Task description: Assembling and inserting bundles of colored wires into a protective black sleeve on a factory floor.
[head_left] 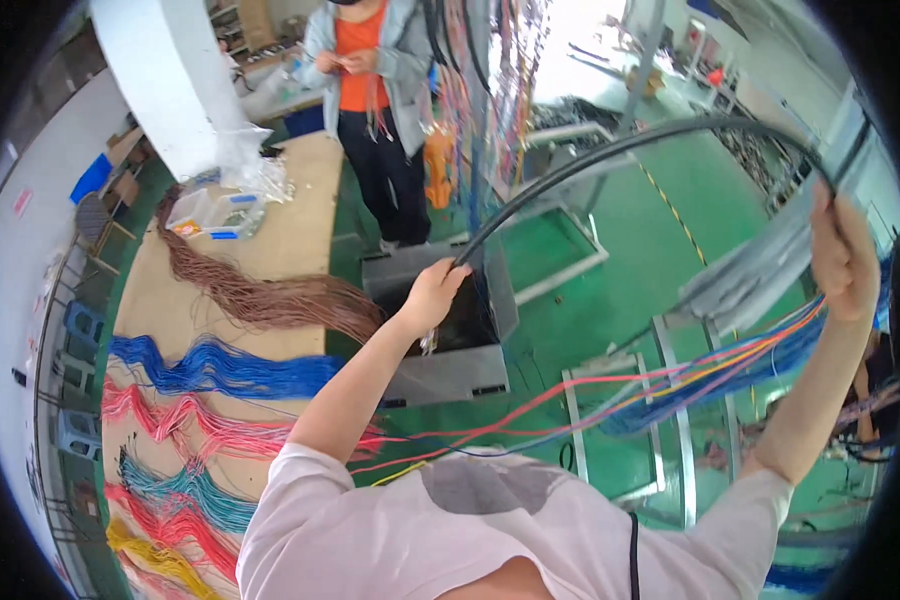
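Note:
A long black cable [715,123] bows upward in an arch between my two hands. My left hand [434,296] is closed around its near end, above an open grey metal box [450,375]. Out to the right, my raised right hand [844,255] is closed around the other side of the arch. Below the cable, loose pink, yellow and blue wires [610,380] stretch across in front of me, from the table side toward the right. A thicker blue wire bundle [690,395] runs beside them, near my right forearm.
On the left, a tan table [290,200] carries brown wires [260,295], blue wires [220,370], other coloured bundles and a clear plastic bin [215,215]. A person [375,100] stands beyond it. Metal frames [660,420] stand on the green floor to the right.

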Action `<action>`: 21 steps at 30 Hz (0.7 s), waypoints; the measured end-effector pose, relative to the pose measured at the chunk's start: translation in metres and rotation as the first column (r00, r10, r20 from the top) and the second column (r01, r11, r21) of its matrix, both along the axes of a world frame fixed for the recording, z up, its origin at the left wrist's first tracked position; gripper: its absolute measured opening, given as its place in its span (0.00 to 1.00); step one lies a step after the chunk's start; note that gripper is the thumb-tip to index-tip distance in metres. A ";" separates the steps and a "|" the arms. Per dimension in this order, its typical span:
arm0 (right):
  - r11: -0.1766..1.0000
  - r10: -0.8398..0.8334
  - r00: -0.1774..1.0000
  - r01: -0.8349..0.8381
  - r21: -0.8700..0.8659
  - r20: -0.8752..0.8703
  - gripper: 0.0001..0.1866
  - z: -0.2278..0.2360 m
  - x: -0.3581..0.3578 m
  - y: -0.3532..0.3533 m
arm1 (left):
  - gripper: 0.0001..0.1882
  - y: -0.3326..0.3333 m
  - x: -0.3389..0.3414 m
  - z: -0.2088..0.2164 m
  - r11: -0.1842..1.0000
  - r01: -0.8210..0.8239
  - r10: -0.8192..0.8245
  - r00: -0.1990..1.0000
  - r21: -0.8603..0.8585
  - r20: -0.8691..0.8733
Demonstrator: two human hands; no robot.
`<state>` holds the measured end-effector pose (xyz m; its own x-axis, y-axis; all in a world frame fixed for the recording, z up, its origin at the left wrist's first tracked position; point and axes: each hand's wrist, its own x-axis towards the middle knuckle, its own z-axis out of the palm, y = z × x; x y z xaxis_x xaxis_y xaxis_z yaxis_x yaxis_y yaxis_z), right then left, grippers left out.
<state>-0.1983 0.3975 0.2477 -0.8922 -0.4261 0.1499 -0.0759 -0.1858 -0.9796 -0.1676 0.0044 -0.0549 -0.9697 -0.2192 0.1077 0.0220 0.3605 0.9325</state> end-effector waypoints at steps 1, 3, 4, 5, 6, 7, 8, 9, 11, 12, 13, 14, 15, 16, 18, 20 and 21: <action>0.993 -0.100 0.986 0.108 0.052 -0.136 0.12 -0.012 -0.020 0.031 | 0.12 -0.013 0.009 0.006 0.978 -0.096 0.072 0.988 -0.183 -0.135; 0.956 -0.218 0.901 0.274 0.103 -0.375 0.14 -0.047 -0.058 0.073 | 0.10 -0.043 0.036 0.027 0.901 -0.250 0.173 0.956 -0.353 -0.236; 0.928 -0.255 0.833 0.353 0.116 -0.491 0.15 -0.056 -0.057 0.080 | 0.09 -0.055 0.050 0.040 0.898 -0.269 0.204 0.956 -0.348 -0.211; 0.934 -0.248 0.828 0.342 0.102 -0.503 0.15 -0.049 -0.051 0.072 | 0.09 -0.068 0.060 0.043 0.854 -0.328 0.230 0.934 -0.404 -0.272; 0.912 -0.007 0.918 0.169 0.375 -0.397 0.14 -0.038 -0.038 0.058 | 0.09 -0.080 0.068 0.044 0.806 -0.380 0.245 0.912 -0.454 -0.329; 0.798 0.202 0.953 -0.028 0.602 -0.224 0.13 -0.031 -0.029 0.048 | 0.08 -0.090 0.076 0.048 0.797 -0.427 0.321 0.898 -0.426 -0.299; 0.802 0.201 0.951 -0.023 0.597 -0.234 0.13 -0.033 -0.031 0.044 | 0.08 -0.100 0.083 0.050 0.787 -0.470 0.393 0.881 -0.399 -0.264; 0.758 0.162 0.969 -0.001 0.652 -0.187 0.12 -0.036 -0.032 0.038 | 0.10 -0.111 0.091 0.045 0.774 -0.540 0.459 0.838 -0.330 -0.295; 0.746 0.101 0.982 0.029 0.665 -0.157 0.09 -0.042 -0.032 0.019 | 0.11 -0.145 0.108 0.006 0.733 -0.404 0.378 0.911 -0.548 -0.166; 0.744 0.112 0.976 0.044 0.667 -0.189 0.08 -0.044 -0.034 0.005 | 0.13 -0.151 0.111 -0.010 0.665 -0.220 0.316 0.949 -0.713 0.001; 0.738 0.109 0.970 0.068 0.671 -0.218 0.07 -0.046 -0.033 -0.010 | 0.16 -0.137 0.110 -0.010 0.688 -0.096 0.227 0.970 -0.719 0.087; 0.680 0.175 0.950 0.072 0.730 -0.257 0.09 -0.052 -0.028 -0.035 | 0.20 -0.115 0.109 0.000 0.697 0.042 0.129 0.975 -0.716 0.183; 0.616 0.239 0.929 0.081 0.784 -0.283 0.10 -0.061 -0.020 -0.068 | 0.23 -0.089 0.098 0.022 0.772 0.028 0.036 0.996 -0.636 0.088; 0.559 0.403 0.859 0.043 0.828 -0.316 0.12 -0.074 -0.015 -0.106 | 0.26 -0.061 0.086 0.049 0.837 0.030 -0.046 0.999 -0.546 -0.015; 0.447 0.654 0.720 -0.118 0.887 -0.233 0.13 -0.101 -0.004 -0.175 | 0.25 -0.012 0.070 0.089 0.884 0.110 -0.270 0.913 -0.454 -0.306; 0.626 0.726 0.563 -0.307 0.717 -0.394 0.14 -0.131 0.009 -0.214 | 0.25 0.023 0.056 0.114 0.848 0.375 -0.500 0.799 -0.375 -0.333; 0.649 0.686 0.624 -0.293 0.702 -0.374 0.14 -0.140 0.011 -0.227 | 0.23 0.030 0.059 0.125 0.870 0.440 -0.493 0.792 -0.221 -0.360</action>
